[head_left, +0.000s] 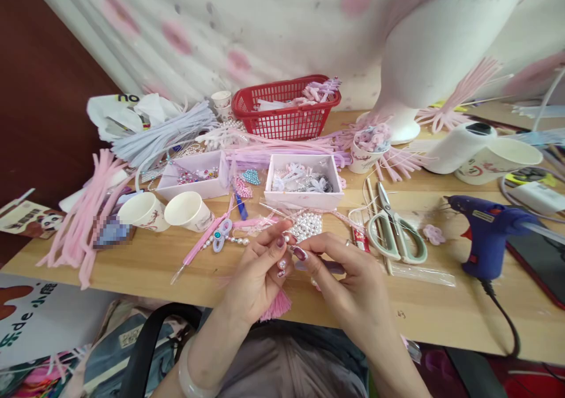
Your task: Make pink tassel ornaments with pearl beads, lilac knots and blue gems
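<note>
My left hand (253,277) is closed in a pinch around a short strand of pearl beads (282,264), over the front edge of the table. Below its fingers hangs a pink tassel (277,305); I cannot tell how it joins the beads. The thumb and forefinger of my right hand (351,277) meet at the top of the strand, against the left fingertips; what they pinch is too small to make out. Just beyond lies a heap of loose pearls (308,226). To the left is a pale purple flower ornament (219,236) with a beaded string.
Scissors (397,233) and a blue glue gun (489,233) with its cord lie on the right. Two white trays (304,198) (194,191), paper cups (188,212) and a red basket (286,121) stand behind. Pink pipe cleaners (75,221) overhang the left edge. A white mannequin head (424,50) stands at the back.
</note>
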The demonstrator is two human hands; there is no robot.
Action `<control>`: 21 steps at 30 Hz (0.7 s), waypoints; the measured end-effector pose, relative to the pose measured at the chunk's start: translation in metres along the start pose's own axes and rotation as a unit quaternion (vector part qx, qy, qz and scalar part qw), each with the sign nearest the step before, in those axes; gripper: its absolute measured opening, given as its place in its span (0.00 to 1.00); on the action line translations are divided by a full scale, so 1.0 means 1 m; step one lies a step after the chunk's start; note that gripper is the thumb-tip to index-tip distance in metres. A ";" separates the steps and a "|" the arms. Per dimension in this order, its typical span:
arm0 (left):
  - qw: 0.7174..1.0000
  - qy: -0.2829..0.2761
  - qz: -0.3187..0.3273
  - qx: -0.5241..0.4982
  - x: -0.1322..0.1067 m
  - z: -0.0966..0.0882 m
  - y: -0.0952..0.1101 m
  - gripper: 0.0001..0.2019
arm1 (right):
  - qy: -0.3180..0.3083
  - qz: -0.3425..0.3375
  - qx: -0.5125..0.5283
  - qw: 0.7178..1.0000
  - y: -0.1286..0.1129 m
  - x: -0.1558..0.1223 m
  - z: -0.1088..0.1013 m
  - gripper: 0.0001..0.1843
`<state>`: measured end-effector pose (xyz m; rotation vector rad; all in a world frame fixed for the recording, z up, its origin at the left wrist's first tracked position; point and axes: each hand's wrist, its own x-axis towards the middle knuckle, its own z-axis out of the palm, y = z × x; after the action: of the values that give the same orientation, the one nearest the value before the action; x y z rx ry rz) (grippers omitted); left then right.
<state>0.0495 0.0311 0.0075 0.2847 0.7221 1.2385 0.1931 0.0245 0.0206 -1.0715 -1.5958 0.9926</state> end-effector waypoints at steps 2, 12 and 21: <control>1.000 0.005 0.005 0.009 0.000 -0.001 -0.001 0.15 | -0.009 0.001 0.001 1.000 0.000 -0.001 0.000 0.09; 0.997 0.027 0.002 0.069 -0.002 -0.001 0.002 0.16 | 0.005 -0.026 -0.047 0.999 -0.003 -0.006 -0.001 0.08; 0.997 0.036 0.011 0.073 -0.001 -0.003 0.000 0.15 | 0.012 -0.042 -0.071 0.997 -0.001 -0.006 0.000 0.10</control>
<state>0.0475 0.0299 0.0060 0.3704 0.8758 1.2232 0.1943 0.0191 0.0197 -1.0974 -1.6978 0.8181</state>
